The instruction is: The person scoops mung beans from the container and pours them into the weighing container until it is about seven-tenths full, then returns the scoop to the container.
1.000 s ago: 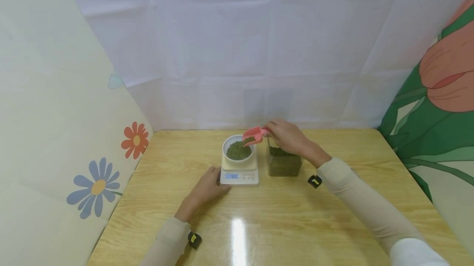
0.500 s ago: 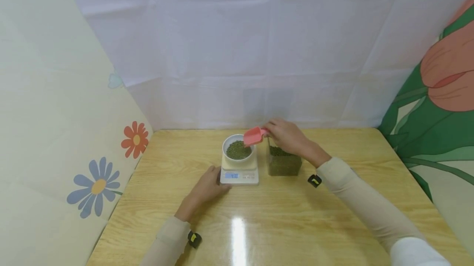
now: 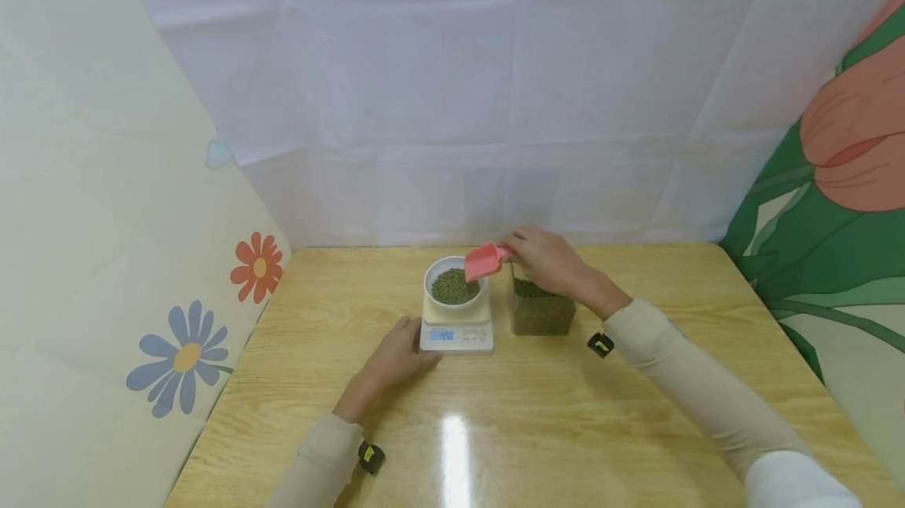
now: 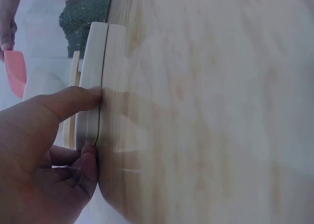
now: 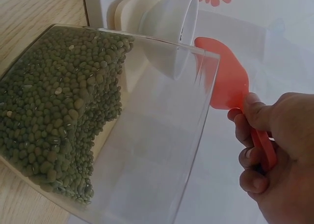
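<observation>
My right hand [image 3: 547, 261] grips the handle of a pink scoop [image 3: 484, 261], which is tilted over the right rim of a white bowl [image 3: 429, 290]. No beans show in the scoop. Green mung beans [image 3: 452, 288] lie in the bowl, which sits on a white kitchen scale [image 3: 481, 345] with a lit display. At the scale's front left corner, my left hand [image 4: 34, 145] holds its edge, thumb on the front and fingers curled at the side. A clear plastic box [image 5: 147, 150], partly filled with mung beans [image 5: 54, 111], stands right of the scale, below my right hand.
The wooden table [image 3: 566, 429] ends at the back against a white cloth [image 3: 403, 100]. Walls with painted flowers [image 3: 187, 359] stand at both sides. A black wrist device [image 3: 371, 457] is on the left wrist and another [image 3: 601, 345] on the right.
The scoop has tipped further down and the beans in it have slid out into the bowl. Over the last half second it stays almost still. My left hand has not moved.
</observation>
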A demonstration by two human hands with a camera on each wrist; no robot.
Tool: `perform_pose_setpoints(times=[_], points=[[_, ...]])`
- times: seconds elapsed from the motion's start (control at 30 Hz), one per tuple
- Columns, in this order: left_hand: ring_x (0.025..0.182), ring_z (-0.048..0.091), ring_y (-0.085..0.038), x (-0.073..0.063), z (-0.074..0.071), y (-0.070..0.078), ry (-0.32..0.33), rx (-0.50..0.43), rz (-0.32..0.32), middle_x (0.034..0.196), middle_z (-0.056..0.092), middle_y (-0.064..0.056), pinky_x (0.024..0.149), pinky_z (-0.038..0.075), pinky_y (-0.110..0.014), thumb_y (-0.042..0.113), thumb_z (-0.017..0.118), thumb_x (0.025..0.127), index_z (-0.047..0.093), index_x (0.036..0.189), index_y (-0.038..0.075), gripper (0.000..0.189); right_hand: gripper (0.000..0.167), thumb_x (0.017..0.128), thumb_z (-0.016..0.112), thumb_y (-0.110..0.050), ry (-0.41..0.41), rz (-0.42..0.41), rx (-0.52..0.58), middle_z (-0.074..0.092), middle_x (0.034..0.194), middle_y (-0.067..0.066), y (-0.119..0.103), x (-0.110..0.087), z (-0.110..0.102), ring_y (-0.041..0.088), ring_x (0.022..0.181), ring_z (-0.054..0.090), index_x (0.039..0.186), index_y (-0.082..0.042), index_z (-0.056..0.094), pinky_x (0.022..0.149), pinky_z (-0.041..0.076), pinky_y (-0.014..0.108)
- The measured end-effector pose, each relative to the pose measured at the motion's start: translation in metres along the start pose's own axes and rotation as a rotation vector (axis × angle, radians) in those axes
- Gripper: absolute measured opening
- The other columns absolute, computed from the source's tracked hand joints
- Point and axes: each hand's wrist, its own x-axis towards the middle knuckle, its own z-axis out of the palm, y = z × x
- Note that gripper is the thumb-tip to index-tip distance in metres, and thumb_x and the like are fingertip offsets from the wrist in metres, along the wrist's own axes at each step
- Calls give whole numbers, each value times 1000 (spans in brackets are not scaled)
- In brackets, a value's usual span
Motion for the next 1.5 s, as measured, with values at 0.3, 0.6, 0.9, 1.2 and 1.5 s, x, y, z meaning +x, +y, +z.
perform_pose_setpoints(times=[0.3, 0.6, 0.9, 1.2, 1.5], points=[[115, 60, -25, 0, 0, 0, 0, 8, 16, 128, 62, -11, 113, 51, -54, 31, 85, 89, 58, 149, 7, 70, 29, 102, 71, -18, 14, -10, -1, 74, 118, 16, 1, -3, 0, 33, 109, 69, 125, 0, 72, 99, 60, 49], [113, 59, -24, 1, 1, -1, 7, 6, 1, 125, 62, -9, 113, 51, -52, 31, 86, 89, 59, 149, 9, 69, 28, 101, 72, -18, 14, 9, -7, 74, 116, 16, 2, -5, 1, 33, 106, 70, 123, -1, 72, 96, 61, 48], [115, 60, -25, 1, 0, -2, 6, 17, 17, 127, 63, -10, 111, 52, -54, 31, 86, 89, 60, 148, 8, 69, 30, 103, 70, -19, -7, 41, -12, 73, 120, 18, 2, -9, -2, 35, 113, 68, 126, 0, 71, 101, 60, 51], [112, 59, -22, 1, 1, -2, 8, 27, 18, 124, 63, -8, 110, 53, -51, 32, 86, 89, 60, 148, 9, 68, 29, 103, 69, -17, -9, 62, -29, 74, 120, 18, 5, -14, -5, 35, 112, 69, 125, 1, 71, 100, 60, 51], [114, 59, -23, 1, 1, -2, 11, 24, 18, 125, 63, -10, 112, 52, -53, 32, 86, 89, 60, 148, 7, 68, 28, 102, 69, -17, -5, 66, -30, 73, 121, 18, 6, -19, -10, 35, 114, 69, 124, 1, 70, 101, 60, 51]])
